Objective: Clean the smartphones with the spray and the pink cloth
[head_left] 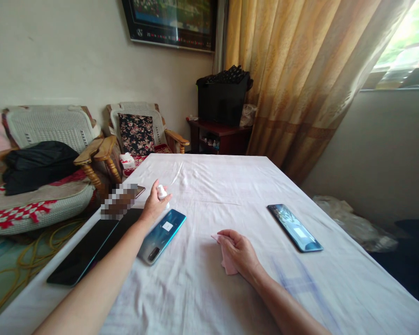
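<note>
My left hand [155, 203] is wrapped round a small white bottle [162, 191] that stands on the white tablecloth [209, 186]. Just in front of that hand lies a teal phone [162, 235], back side up, with a white sticker on it. My right hand [240, 251] rests on the cloth near the table's middle, its fingers curled over a pink wiping cloth [226, 261]. A second phone [294, 227] lies screen up to the right of that hand, apart from it.
A dark tablet [87, 249] lies along the table's left edge, with another small device [138, 190] beyond it beside a blurred patch. Wooden armchairs [139, 135] stand at the left, a dark cabinet [218, 135] at the back, a curtain [300, 83] on the right.
</note>
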The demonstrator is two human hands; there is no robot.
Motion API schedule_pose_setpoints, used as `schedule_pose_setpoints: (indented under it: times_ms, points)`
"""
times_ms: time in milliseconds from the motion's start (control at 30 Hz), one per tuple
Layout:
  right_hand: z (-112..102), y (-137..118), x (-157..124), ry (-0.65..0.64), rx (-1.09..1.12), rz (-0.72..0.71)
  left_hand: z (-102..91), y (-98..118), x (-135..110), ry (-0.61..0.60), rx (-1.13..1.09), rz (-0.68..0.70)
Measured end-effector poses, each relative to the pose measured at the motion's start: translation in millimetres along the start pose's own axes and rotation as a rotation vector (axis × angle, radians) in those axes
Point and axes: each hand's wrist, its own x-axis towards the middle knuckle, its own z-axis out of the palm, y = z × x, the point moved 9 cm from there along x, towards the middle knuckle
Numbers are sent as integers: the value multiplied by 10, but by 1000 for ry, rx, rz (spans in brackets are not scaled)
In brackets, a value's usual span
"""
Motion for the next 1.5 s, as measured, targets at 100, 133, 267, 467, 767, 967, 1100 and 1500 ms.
schedule_pose_setpoints:
  times_ms: [100, 133, 267, 467, 767, 967, 1100, 1500]
  points:
    - [-20, 1, 8, 8, -45, -13, -43, -94, -37, 12, 31, -15]
    - [-29, -1, 12, 11, -66, -22, -72, -118, -74, 21, 47, -21]
    - [-56, -17, 19, 17, -99, -52, -217, -111, -435, 31, 133, -31]
    - [-39, -8, -13, 2, -71, -19, -172, 120, -1278, -197, 532, 135]
    - [-69, -14, -74, 33, 8, -55, -147, 229, -1468, -166, 788, 236]
    - [-74, -57, -168, 55, 54, -60, -82, 367, -1615, -165, 728, 357]
    - [-147, -128, -307, 76, -25, -92, 5, 472, -1711, -178, 675, 402]
    - [-273, -146, -449, 119, -86, -212, 54, 782, -1715, -440, 570, 295]
